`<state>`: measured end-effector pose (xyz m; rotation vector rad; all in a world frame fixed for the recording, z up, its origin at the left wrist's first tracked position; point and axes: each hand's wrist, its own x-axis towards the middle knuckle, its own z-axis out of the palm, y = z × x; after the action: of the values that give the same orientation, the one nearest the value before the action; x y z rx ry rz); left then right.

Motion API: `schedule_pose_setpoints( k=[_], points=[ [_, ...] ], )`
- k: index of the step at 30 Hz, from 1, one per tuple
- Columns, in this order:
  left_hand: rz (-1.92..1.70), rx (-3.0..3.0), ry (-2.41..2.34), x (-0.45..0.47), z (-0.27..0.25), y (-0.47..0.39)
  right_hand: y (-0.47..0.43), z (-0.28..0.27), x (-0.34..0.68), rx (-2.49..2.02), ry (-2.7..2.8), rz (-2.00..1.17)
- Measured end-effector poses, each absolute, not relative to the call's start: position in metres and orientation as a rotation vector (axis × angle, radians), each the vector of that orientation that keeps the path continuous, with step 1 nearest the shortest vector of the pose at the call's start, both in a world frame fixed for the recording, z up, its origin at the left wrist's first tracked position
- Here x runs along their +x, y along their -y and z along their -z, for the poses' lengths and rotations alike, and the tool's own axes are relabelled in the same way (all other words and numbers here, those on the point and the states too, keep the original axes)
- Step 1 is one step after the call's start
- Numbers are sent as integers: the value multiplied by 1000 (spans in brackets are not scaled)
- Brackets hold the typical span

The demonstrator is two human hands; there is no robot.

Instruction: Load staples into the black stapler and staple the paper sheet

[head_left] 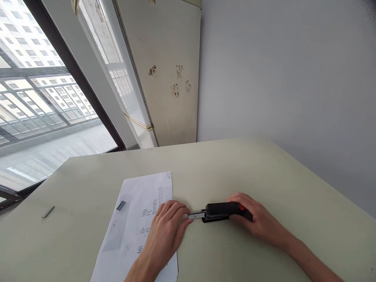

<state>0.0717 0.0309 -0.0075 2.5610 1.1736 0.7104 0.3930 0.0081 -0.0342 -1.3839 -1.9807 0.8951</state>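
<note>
A black stapler [221, 209] with a red spot near its rear lies on the table, its front end toward the left. My right hand [249, 215] is closed around the rear of it. From its front a metal staple tray [196, 215] sticks out. The fingertips of my left hand [169, 227] pinch the outer end of that tray. Under my left hand and wrist lies a printed paper sheet [152, 182], partly covered by them. On the sheet rests a short strip of staples [121, 205].
Another strip of staples [48, 212] lies on the pale table [88, 176] at the far left. Beyond the table stand a cream cabinet [173, 113] with rusty patches and a grey wall [279, 70]. A window [35, 90] is on the left.
</note>
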Motion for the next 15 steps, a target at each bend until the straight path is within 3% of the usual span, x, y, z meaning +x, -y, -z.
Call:
schedule_pose_setpoints(
  k=[11,15],
  points=[
    [-700,2711,-1201,41,-4,-45,-5,35,392,-1380,1981,-848],
    [-750,2540,-1656,9,-13,-59,-4,34,390,-1381,1991,-797]
  ],
)
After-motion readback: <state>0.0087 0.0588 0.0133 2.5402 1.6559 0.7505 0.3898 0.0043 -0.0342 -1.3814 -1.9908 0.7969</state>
